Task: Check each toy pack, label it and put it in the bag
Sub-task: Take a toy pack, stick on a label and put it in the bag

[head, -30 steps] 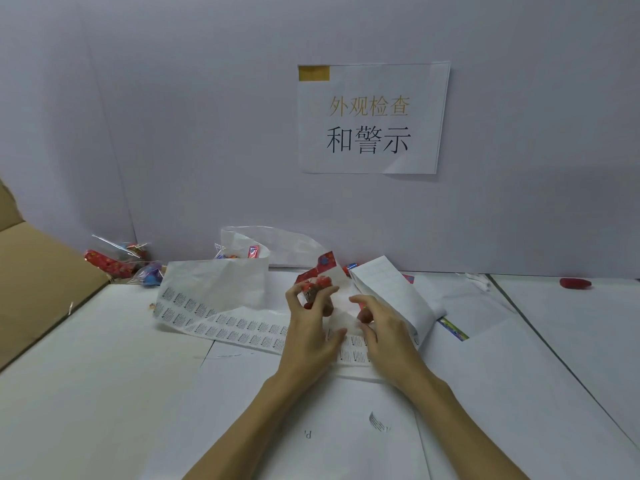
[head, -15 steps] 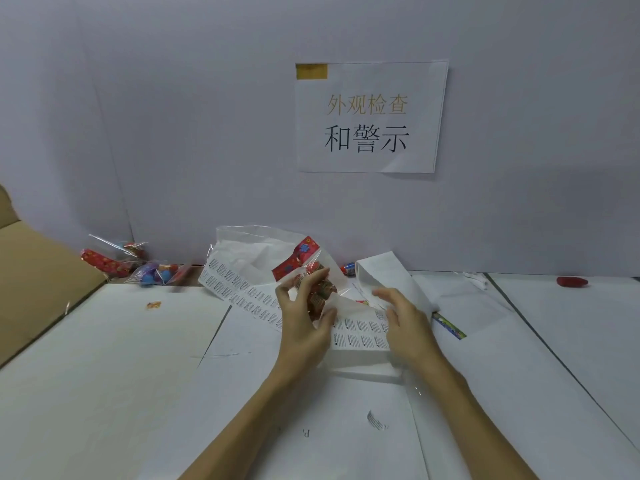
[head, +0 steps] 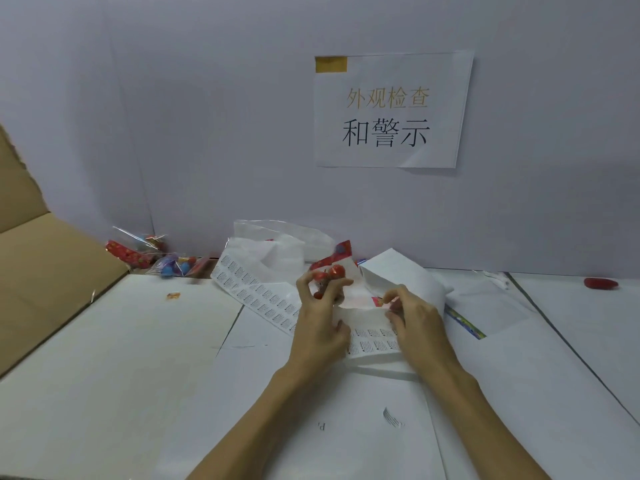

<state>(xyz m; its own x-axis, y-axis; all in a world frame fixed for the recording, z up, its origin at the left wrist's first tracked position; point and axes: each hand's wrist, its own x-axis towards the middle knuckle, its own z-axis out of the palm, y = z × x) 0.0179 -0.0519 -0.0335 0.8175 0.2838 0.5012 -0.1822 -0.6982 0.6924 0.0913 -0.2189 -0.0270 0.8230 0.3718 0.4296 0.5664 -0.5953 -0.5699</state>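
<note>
My left hand [head: 320, 318] pinches a clear toy pack [head: 330, 268] with a red patterned header and red balls inside, held just above the table centre. My right hand [head: 417, 318] rests on a long sheet of small printed labels [head: 258, 294], fingers curled at its edge; whether a label is between them I cannot tell. A thin white plastic bag [head: 277, 245] lies behind the sheet against the wall. Two more toy packs, one red-headed [head: 130, 252] and one with blue balls [head: 175, 266], lie at the back left.
A brown cardboard flap [head: 45, 268] slopes along the left side. A printed paper sign [head: 393, 109] hangs on the grey wall. A small red object [head: 601, 283] sits at the far right. A tiny orange scrap [head: 173, 295] lies left of the labels. White paper [head: 121, 375] covers the table.
The label sheet has slid right and bunched under my hands. My left hand has kept the toy pack and turned it; my right hand has shifted onto the sheet's edge.
</note>
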